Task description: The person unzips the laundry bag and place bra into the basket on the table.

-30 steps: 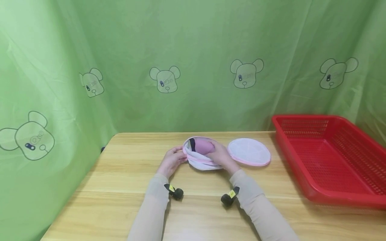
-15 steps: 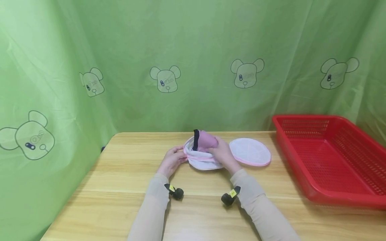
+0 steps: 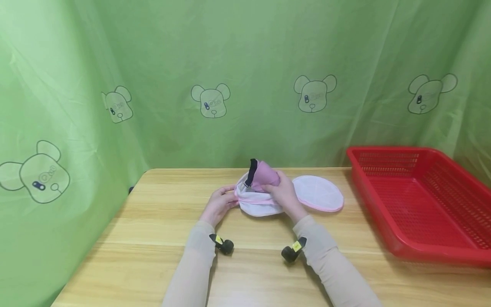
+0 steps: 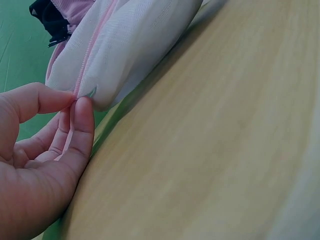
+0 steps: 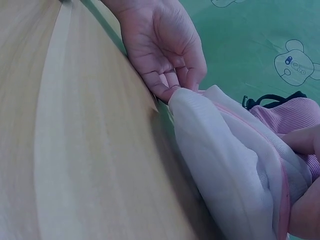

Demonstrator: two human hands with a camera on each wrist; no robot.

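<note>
A white mesh laundry bag [image 3: 261,208] with a pink zip lies on the table, unzipped along its top. My left hand [image 3: 219,205] pinches the bag's left corner at the zip's end, between thumb and fingertips, as the left wrist view shows. My right hand [image 3: 285,197] holds a folded pink ribbed garment, seemingly a bra [image 3: 265,174], its thumb on the near side. The bra's black strap [image 3: 251,172] sticks up toward the left. Its upper part stands out of the bag's opening; the lower part is hidden inside.
A flat round white mesh piece [image 3: 319,192] with a pink rim lies right of the bag. Farther right stands a large red plastic basket [image 3: 441,251]. Green curtain [image 3: 253,136] hangs behind the wooden table [image 3: 153,238].
My right hand has lifted and tilted the bra upward and slightly right, so more of it shows above the bag's opening. My left hand has stayed at the bag's corner.
</note>
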